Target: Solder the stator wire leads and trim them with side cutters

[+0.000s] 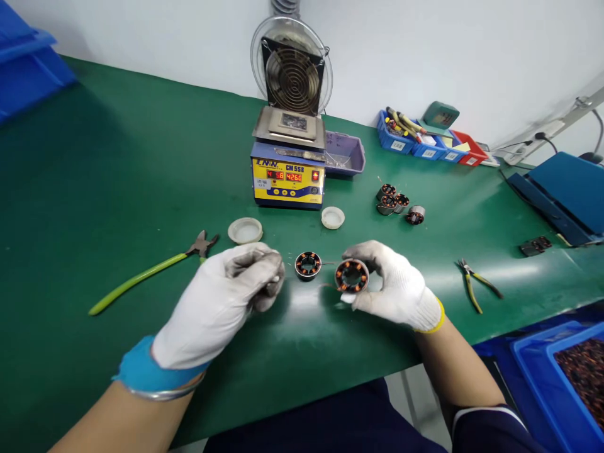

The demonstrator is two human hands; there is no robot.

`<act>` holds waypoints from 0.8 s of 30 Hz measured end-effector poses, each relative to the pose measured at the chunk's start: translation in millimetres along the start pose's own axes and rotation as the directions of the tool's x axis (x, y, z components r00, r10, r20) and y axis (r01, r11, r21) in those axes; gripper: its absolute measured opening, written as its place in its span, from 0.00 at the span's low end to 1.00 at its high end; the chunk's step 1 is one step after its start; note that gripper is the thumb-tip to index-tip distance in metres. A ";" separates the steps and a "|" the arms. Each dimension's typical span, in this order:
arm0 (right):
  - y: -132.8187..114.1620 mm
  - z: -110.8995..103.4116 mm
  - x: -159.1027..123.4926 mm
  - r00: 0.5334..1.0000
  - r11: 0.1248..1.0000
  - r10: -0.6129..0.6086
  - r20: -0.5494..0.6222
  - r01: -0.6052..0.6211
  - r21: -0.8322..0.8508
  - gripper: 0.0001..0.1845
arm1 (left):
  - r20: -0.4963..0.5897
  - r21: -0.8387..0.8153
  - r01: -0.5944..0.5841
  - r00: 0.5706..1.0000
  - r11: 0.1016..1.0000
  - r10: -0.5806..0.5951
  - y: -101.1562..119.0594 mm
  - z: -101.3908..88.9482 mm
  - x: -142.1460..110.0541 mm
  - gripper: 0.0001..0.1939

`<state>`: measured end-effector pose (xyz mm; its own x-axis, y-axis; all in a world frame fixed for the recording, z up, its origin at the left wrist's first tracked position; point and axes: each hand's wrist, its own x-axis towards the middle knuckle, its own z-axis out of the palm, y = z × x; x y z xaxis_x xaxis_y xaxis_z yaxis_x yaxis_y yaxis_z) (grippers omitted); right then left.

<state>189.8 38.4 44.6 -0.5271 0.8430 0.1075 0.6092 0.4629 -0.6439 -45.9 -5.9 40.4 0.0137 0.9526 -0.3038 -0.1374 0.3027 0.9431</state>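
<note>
My right hand (389,283), in a white knit glove, grips a ring-shaped motor stator (352,275) with copper windings, its open face turned toward me. A thin wire end sticks out from its left side. To the left, my gloved left hand (229,292) has its fingers pinched together; whatever lies between them is hidden. Between the hands, a second stator (308,266) rests on the green table. Long-handled cutters (155,275) with green grips lie beside my left hand, and small pliers (474,283) lie right of my right hand.
A solder pot (289,182) with lit digits stands at the back, a fan (295,75) behind it. Two shallow white dishes (245,231) sit before it. Several stators (387,204) cluster at right, near small blue bins (396,139). A blue crate (538,352) stands below the table's right edge.
</note>
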 end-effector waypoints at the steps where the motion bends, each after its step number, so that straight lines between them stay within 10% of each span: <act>1: 3.7 -3.2 6.2 0.999 0.998 0.029 -0.044 -0.031 -0.058 0.28 | 0.015 0.023 -0.005 1.000 1.000 0.005 0.2 -0.2 -0.3 0.15; 4: 20.3 -8.6 35.3 0.983 0.955 0.125 -0.138 -0.157 -0.253 0.29 | 0.305 0.312 -0.051 0.951 0.949 -0.049 -11.8 12.7 -4.3 0.13; 8: 39.4 -6.9 79.7 0.970 0.865 0.206 -0.128 -0.242 -0.439 0.27 | 0.574 0.616 -0.430 0.819 0.661 -0.002 -44.2 39.7 -11.3 0.12; 11: 41.8 -4.4 99.1 0.970 0.822 0.241 -0.043 -0.227 -0.523 0.27 | 0.603 0.654 -0.553 0.793 0.516 0.086 -57.2 44.2 -11.0 0.11; 24: 44.3 -10.4 121.7 0.956 0.873 0.286 0.064 -0.233 -0.428 0.27 | 0.548 0.714 -0.515 0.832 0.474 0.079 -54.3 37.1 -10.5 0.13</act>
<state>158.8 164.4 37.0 -0.3675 0.9210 -0.1295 0.9081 0.3253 -0.2635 -1.9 -31.3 -2.6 0.5437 0.8328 -0.1043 0.6350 -0.3270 0.6999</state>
